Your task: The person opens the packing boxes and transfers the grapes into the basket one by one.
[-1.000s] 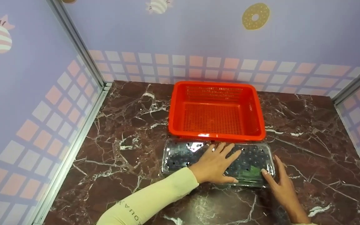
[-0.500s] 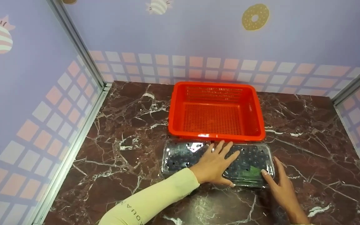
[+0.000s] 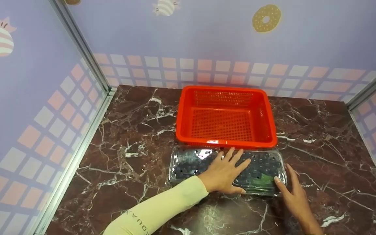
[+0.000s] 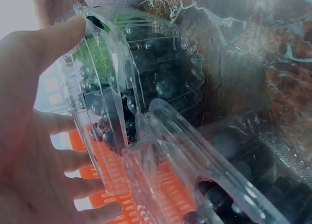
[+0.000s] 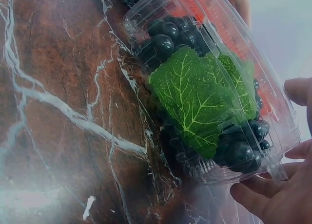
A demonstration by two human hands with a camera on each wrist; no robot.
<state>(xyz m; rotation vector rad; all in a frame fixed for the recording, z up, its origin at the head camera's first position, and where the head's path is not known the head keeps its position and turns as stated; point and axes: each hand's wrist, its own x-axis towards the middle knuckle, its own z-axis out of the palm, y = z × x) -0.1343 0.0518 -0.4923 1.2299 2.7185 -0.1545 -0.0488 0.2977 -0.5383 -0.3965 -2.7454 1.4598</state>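
Observation:
Two clear plastic clamshell boxes of dark grapes lie side by side on the marble surface. My left hand (image 3: pixel 223 173) lies over their lids with fingers spread, right where the left box (image 3: pixel 188 163) meets the right box (image 3: pixel 266 166). In the left wrist view its thumb (image 4: pixel 73 31) reaches the near edge of the right box. A green leaf (image 5: pixel 187 100) shows among the grapes (image 5: pixel 163 44) in the right box. At that box's right end is my right hand (image 3: pixel 295 195), its fairly straight fingers touching the end and its thumb at the near corner. Neither hand is curled round a box.
A red slotted plastic basket (image 3: pixel 227 142) stands directly behind the boxes, with nothing in it. Patterned panels (image 3: pixel 207 39) enclose the brown marble surface (image 3: pixel 135 130) at the back and both sides.
The left thumb and fingers shift slightly on the lids. The boxes, basket and right hand stay nearly where they were.

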